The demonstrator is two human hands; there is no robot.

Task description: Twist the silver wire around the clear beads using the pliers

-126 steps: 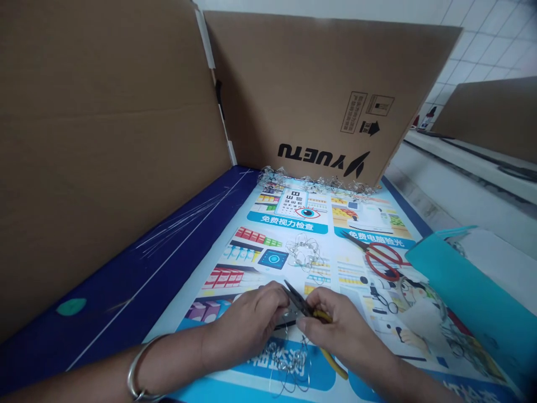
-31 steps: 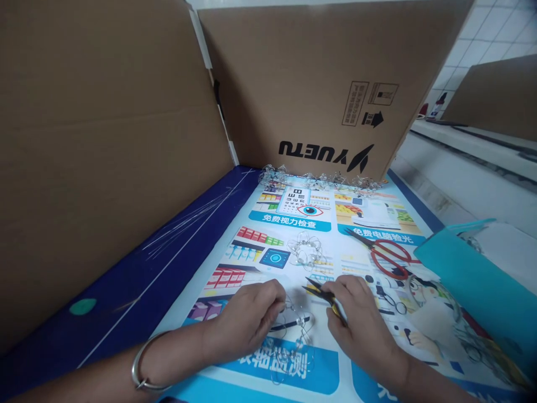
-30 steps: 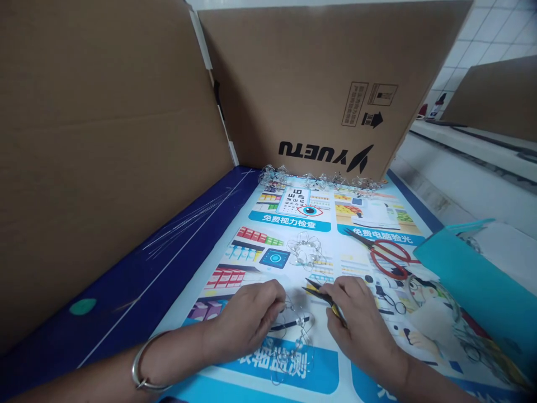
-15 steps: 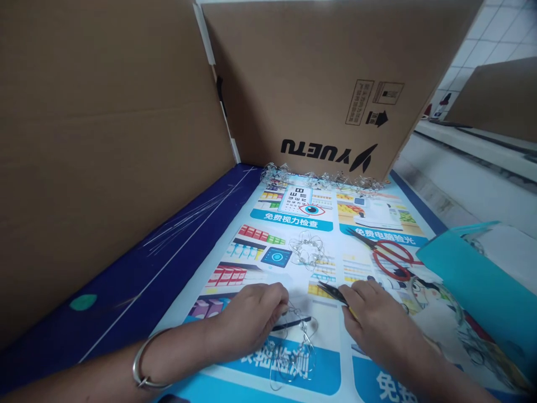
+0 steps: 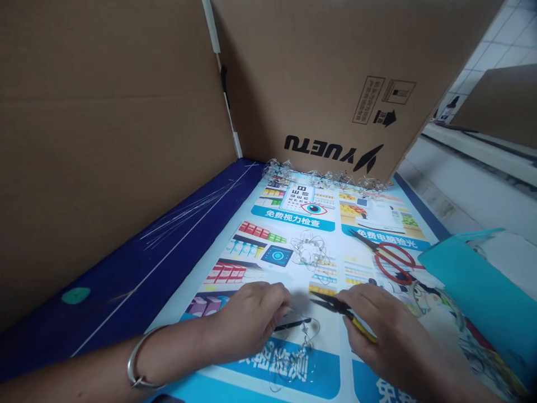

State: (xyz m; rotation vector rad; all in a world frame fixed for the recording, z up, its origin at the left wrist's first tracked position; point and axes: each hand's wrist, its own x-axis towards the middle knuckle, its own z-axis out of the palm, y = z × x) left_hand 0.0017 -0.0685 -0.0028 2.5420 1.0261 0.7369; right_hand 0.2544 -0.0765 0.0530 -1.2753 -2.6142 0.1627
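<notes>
My left hand [image 5: 258, 313] is closed in a pinch on a looped wire ornament [image 5: 308, 338], whose thin silvery loops hang over the printed mat; the pinched spot itself is hidden by the fingers. In my right hand [image 5: 373, 319] are yellow-handled pliers [image 5: 335, 305], their dark jaws slightly parted and pointing left toward the left hand, apart from the wire. A finished-looking wire flower with beads [image 5: 309, 249] lies flat beyond both hands. Red-handled scissors [image 5: 394, 260] rest past the right hand.
Tall cardboard panels [image 5: 302, 84] stand at the left and back. Several wire pieces [image 5: 323, 178] line the back panel's foot. Straight wires [image 5: 184, 212] lie on the blue strip at left. A turquoise folder [image 5: 478, 296] and coiled wire [image 5: 474, 347] sit at right.
The pliers have swung in my right hand, showing more yellow handle, and their jaws have parted and shifted left and down. My left hand stays nearly still on the wire. The view shifts slightly.
</notes>
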